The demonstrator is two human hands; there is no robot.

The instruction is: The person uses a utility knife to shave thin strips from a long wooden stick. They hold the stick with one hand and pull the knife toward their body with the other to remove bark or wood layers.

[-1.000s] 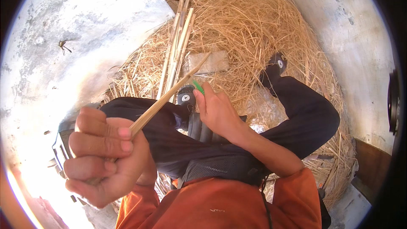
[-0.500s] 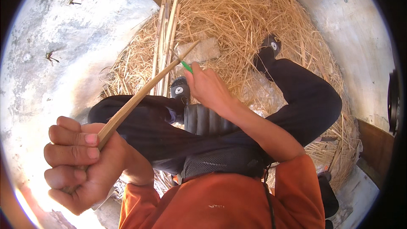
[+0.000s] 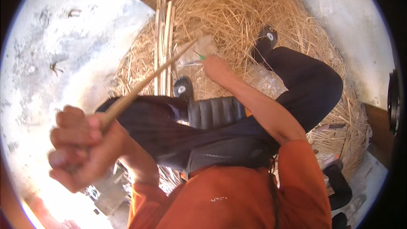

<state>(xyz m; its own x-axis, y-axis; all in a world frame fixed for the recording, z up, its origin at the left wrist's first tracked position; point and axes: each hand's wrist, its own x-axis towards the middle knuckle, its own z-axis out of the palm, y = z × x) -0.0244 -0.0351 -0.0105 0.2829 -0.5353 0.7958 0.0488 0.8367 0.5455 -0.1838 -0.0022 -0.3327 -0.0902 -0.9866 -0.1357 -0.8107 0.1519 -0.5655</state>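
Left hand: The bare left hand (image 3: 82, 148), blurred, curls its fingers firmly around the thick end of a long, tapered, tan wooden stick (image 3: 150, 78).
Stick: It slants away over the dark-trousered left leg (image 3: 144, 112), its thin tip near a flat grey block (image 3: 206, 41); whether they touch cannot be told.
Right hand: Its back to the lens, the bare right hand (image 3: 217, 70) closes on a small, green-handled, thin-tipped tool (image 3: 202, 57); most of its fingers are hidden.
Tool tip: It points toward the stick's thin end, seemingly just apart from it.
Slip risk: A glancing stroke could send the tip off the narrow wood toward the black left shoe (image 3: 182, 89) or shin, if the angle strays.
Snap risk: Too hard a press near the thin end could split it, as it appears to lack firm backing.
Left edge: A scuffed, whitish panel (image 3: 93, 29) fills that side, its corner close to a bundle of long, pale slats (image 3: 163, 46), limiting sideways swing.
Right edge: A curved, whitish wall (image 3: 339, 21) stands well apart from the tool.
Open room: The widest space lies ahead, over loose golden straw (image 3: 229, 8), between the slats and the black right shoe (image 3: 265, 40).
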